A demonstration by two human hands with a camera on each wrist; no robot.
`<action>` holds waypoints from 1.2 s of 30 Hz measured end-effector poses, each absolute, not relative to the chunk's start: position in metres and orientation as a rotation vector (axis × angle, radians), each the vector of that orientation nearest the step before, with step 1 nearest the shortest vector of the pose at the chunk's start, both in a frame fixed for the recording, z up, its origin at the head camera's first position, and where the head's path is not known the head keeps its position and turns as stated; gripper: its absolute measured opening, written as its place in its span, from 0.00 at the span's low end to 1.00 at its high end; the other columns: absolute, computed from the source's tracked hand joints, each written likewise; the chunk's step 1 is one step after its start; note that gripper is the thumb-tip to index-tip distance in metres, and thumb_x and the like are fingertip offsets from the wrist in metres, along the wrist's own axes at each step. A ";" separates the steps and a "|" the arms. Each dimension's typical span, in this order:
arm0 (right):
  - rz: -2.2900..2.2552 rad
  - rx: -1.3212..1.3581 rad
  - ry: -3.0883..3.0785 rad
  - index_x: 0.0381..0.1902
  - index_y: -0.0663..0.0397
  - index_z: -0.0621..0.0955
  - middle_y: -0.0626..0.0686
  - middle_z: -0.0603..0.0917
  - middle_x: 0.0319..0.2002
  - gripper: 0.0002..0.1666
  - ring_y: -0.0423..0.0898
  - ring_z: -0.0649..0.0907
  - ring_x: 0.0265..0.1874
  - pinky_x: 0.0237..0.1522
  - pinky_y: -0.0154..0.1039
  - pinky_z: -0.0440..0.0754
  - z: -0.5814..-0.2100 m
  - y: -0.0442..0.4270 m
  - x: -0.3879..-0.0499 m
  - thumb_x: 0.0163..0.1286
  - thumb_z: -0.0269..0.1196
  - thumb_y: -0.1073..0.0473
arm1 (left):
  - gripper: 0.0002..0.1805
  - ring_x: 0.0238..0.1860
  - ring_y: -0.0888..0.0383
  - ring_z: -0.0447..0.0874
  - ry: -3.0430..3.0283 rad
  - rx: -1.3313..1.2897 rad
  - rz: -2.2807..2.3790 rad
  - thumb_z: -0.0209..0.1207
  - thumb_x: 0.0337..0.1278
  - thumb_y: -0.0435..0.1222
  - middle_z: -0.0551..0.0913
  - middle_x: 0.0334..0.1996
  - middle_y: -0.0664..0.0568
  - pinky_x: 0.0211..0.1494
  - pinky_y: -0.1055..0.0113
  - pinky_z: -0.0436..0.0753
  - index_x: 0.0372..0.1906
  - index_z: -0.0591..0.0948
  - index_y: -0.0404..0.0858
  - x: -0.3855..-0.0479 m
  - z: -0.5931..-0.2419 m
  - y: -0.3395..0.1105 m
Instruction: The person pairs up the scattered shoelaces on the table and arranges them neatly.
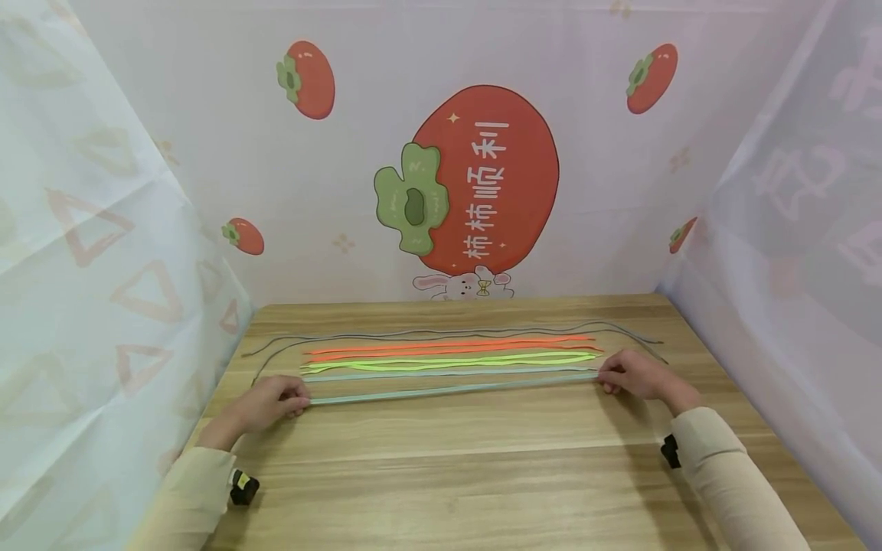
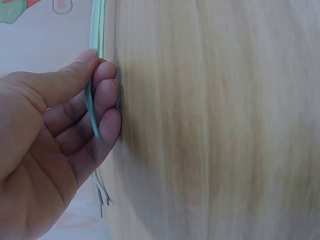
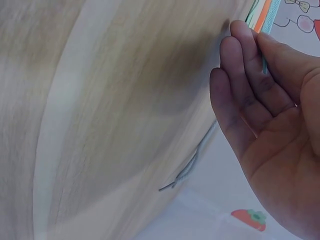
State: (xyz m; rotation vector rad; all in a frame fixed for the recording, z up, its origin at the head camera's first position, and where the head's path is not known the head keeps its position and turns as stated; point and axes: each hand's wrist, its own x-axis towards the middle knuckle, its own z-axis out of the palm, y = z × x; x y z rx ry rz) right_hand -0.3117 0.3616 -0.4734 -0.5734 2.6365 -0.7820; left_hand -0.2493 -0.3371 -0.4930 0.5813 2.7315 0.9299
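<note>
A light blue-green shoelace [image 1: 451, 391] stretches nearly straight between both hands, low over the wooden table. My left hand [image 1: 272, 402] pinches its left end between thumb and fingers. In the left wrist view, a tail of this shoelace [image 2: 93, 117] hangs down across the fingers. At the other end, my right hand [image 1: 637, 375] pinches the lace, and its short tip [image 3: 265, 65] pokes out below the thumb in the right wrist view. Just behind lies a second blue-green shoelace [image 1: 448, 373], roughly parallel to the held one.
Farther back on the wooden table [image 1: 455, 490] lie yellow-green shoelaces [image 1: 544, 356], two orange shoelaces [image 1: 448, 344] and longer grey shoelaces [image 1: 413, 333] with ends curving outward. A white printed cloth [image 1: 310, 168] stands behind, with cloth walls on both sides.
</note>
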 end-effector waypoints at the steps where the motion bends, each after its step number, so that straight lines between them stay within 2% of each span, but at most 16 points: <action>1: -0.784 -0.577 2.644 0.39 0.60 0.89 0.49 0.88 0.31 0.10 0.41 0.84 0.32 0.36 0.33 0.82 -0.473 0.362 -0.312 0.79 0.61 0.65 | 0.07 0.30 0.66 0.81 2.733 0.569 0.927 0.61 0.76 0.35 0.85 0.29 0.56 0.35 0.71 0.82 0.37 0.85 0.40 -0.250 -0.493 -0.339; 7: -0.788 -0.551 2.680 0.36 0.61 0.88 0.50 0.88 0.29 0.11 0.42 0.84 0.29 0.33 0.35 0.83 -0.474 0.365 -0.313 0.78 0.61 0.66 | 0.07 0.28 0.66 0.81 2.772 0.492 0.889 0.62 0.75 0.35 0.86 0.27 0.57 0.34 0.71 0.80 0.36 0.85 0.41 -0.253 -0.492 -0.349; 14: -0.743 -0.523 2.719 0.29 0.58 0.87 0.50 0.86 0.26 0.13 0.43 0.82 0.27 0.31 0.33 0.80 -0.475 0.361 -0.317 0.77 0.65 0.63 | 0.07 0.29 0.62 0.81 2.810 0.401 0.801 0.63 0.74 0.36 0.85 0.26 0.58 0.35 0.70 0.78 0.36 0.86 0.42 -0.258 -0.493 -0.353; 20: -0.676 -0.483 2.764 0.25 0.55 0.85 0.49 0.85 0.24 0.15 0.42 0.81 0.25 0.32 0.34 0.78 -0.474 0.356 -0.320 0.75 0.67 0.60 | 0.09 0.28 0.62 0.78 2.875 0.336 0.702 0.65 0.72 0.37 0.84 0.25 0.58 0.37 0.68 0.76 0.32 0.84 0.42 -0.265 -0.492 -0.350; 28: -0.611 -0.424 2.785 0.23 0.53 0.83 0.48 0.84 0.23 0.17 0.42 0.79 0.25 0.33 0.38 0.77 -0.474 0.351 -0.323 0.75 0.68 0.58 | 0.13 0.27 0.60 0.73 2.952 0.347 0.621 0.67 0.69 0.38 0.80 0.23 0.57 0.37 0.64 0.72 0.26 0.81 0.43 -0.274 -0.492 -0.347; 36: -0.597 -0.393 2.779 0.21 0.54 0.82 0.49 0.83 0.21 0.18 0.41 0.75 0.21 0.28 0.37 0.72 -0.472 0.347 -0.324 0.72 0.70 0.56 | 0.16 0.24 0.61 0.69 2.957 0.350 0.604 0.69 0.67 0.39 0.75 0.20 0.58 0.34 0.66 0.70 0.24 0.79 0.44 -0.277 -0.489 -0.344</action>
